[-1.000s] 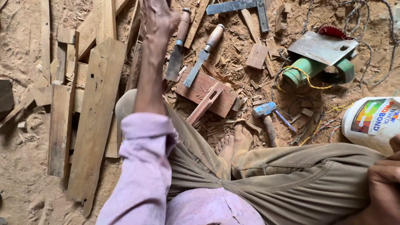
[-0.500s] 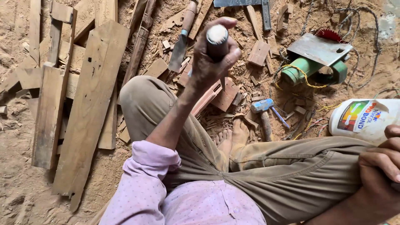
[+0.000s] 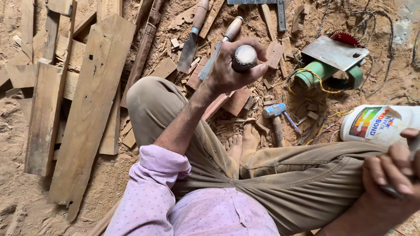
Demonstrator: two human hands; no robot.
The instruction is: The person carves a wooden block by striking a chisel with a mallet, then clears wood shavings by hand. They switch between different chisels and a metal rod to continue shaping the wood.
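The left hand (image 3: 232, 65) is clenching around a chisel (image 3: 238, 59): its fingers (image 3: 258, 70) are wrapping the wooden handle, whose rounded butt end is pointing up toward the camera, and the metal blade is slanting down and left out of the fist. The hand is hovering above the raised left knee, over a reddish wood block (image 3: 234, 102) lying on the sawdust floor (image 3: 17, 209). The forearm is running back to a rolled pink sleeve (image 3: 159, 175).

The right hand (image 3: 391, 175) is resting at the lower right edge on the right thigh, fingers curling closed around something small and grey; what it is I cannot tell. Just above that hand, a white glue bottle (image 3: 380, 124) with a coloured label is lying on its side.

The person is sitting cross-legged in khaki trousers, bare feet (image 3: 243, 142) tucked between the knees. Just beyond the feet, a hammer (image 3: 275, 116) with a blue-grey head is lying on the floor. Farther out, two more chisels (image 3: 194, 32) are lying near each other, handles pointing away. To the right, a green power saw (image 3: 330, 70) with a metal base plate and a red blade is sitting among loose wires. A metal square (image 3: 271, 6) is lying at the top edge. Rough planks (image 3: 92, 100) are stacked across the left side.
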